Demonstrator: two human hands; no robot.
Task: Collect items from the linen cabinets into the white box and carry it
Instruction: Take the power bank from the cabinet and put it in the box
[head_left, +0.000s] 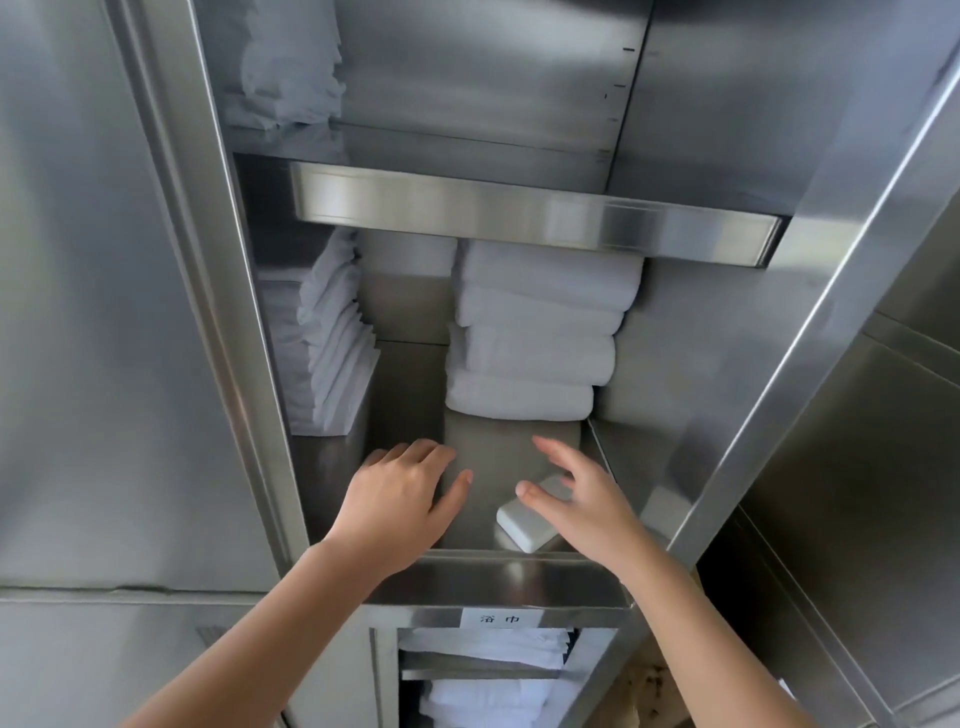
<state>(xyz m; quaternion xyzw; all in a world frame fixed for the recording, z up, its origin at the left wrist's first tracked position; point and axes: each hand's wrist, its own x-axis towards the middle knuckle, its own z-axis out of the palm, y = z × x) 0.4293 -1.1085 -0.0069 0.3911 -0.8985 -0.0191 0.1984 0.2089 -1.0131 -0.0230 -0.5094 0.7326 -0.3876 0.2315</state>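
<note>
Both my hands reach into the middle shelf of a steel linen cabinet (519, 577). My left hand (405, 493) is open, fingers spread, resting low on the shelf floor. My right hand (576, 493) is open too, hovering just above a small white rectangular box (522, 525) that lies near the shelf's front edge. Behind my hands stands a stack of folded white towels (535, 332). A second stack of thinner white linens (327, 338) leans at the left wall. The box is partly hidden by my right fingers.
An upper shelf (519, 208) overhangs the towels and holds more white linen (291, 62) at its left. Below a labelled shelf edge (501, 618), lower shelves hold folded white towels (488, 649). The cabinet's open steel door (831, 260) stands at the right, and a steel panel (104, 312) at the left.
</note>
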